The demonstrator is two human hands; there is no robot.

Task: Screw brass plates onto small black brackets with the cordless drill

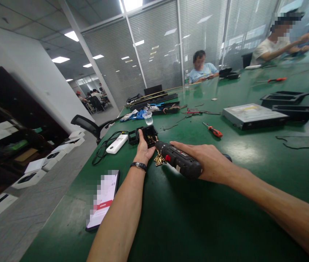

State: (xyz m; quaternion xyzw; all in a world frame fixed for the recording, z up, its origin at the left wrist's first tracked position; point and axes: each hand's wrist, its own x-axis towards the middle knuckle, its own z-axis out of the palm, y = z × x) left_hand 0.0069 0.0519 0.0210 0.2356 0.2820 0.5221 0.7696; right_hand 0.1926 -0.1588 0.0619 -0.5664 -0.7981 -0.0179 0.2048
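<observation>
My left hand (143,149) is closed on a small open black plastic box (148,134) on the green table (187,218), thumb on its near edge. My right hand (203,160) is wrapped round a black electric screwdriver (178,162) with a red button, its tip pointing left toward the box. Small brass-coloured parts (159,159) lie just under the tool's nose, between my hands. A black band sits on my left wrist.
A phone (103,198) lies near the table's left edge, a white power bank (117,143) with a black cable beside the box. Further off: an orange-handled screwdriver (213,130), a plastic cup (148,118), a disc drive (254,115), black trays (284,97). Two people sit at the far side.
</observation>
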